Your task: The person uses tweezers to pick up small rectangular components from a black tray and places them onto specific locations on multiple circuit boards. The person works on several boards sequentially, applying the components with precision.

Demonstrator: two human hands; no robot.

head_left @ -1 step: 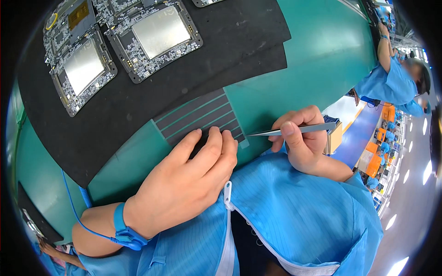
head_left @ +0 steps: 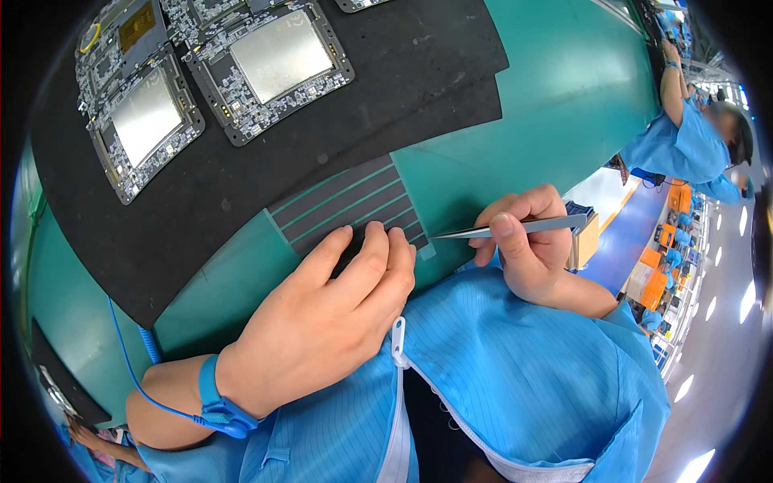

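Under the fingertips of my left hand (head_left: pixel 334 310) lies a sheet of dark strips (head_left: pixel 338 201) parted by thin green lines. That hand is open, its fingers stretched out and resting on the near part of the sheet, which they hide. My right hand (head_left: pixel 531 249) is closed on a pair of metal tweezers (head_left: pixel 555 224). The tweezers point left, and their tips are close to the right edge of the sheet, beside a small pale tab (head_left: pixel 427 251). A blue wrist strap (head_left: pixel 221 402) with a cord circles my left wrist.
A black mat (head_left: pixel 386 88) covers the far part of the green table mat (head_left: pixel 564 88). Several circuit boards with silver shields, among them a nearer board (head_left: pixel 282 56) and a left board (head_left: pixel 149 117), lie on it. At the right, a co-worker in blue (head_left: pixel 676 145) and orange bins (head_left: pixel 654 278) show.
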